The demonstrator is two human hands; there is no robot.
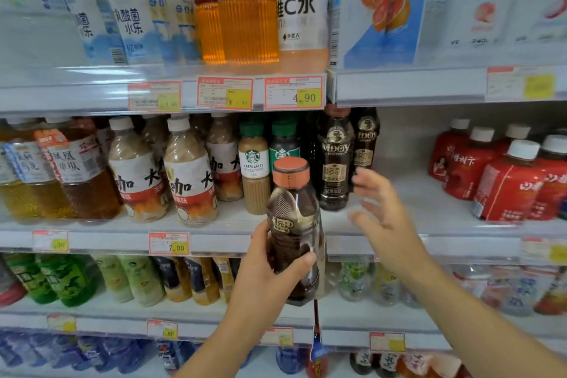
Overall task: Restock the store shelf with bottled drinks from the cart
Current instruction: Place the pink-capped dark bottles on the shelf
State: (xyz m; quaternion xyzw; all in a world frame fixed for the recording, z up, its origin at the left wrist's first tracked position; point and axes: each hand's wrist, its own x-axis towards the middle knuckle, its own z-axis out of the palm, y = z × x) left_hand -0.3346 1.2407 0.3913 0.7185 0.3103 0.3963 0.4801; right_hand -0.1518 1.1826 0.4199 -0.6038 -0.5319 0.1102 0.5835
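Currently my left hand (264,273) grasps the coffee bottle (293,224), a dark drink with an orange cap. My fingers are wrapped round its lower body and my thumb lies across the front. The bottle is upright and rests on nothing. I hold it out in front of the front edge of the middle shelf (429,242), and its base hangs below that edge.

Seen from my head, its cap overlaps the row at the shelf's front edge, between the latte bottle (254,168) with the green cap and the tall dark bottles (336,162) with gold emblems.

My right hand (380,215) is released, fingers spread and straight, holding nothing. It is raised above the shelf's front edge just right of the held bottle, with its fingertips near the dark bottles. The hand is blurred, so I cannot tell whether it touches them.

Further findings on the same shelf: milk-coffee bottles (190,175) with white caps stand toward the left end, and red bottles (509,181) with white caps stand toward the right end, well apart from my right hand. A price tag (169,244) reading 7.00 is fixed to the front edge below the milk-coffee bottles.
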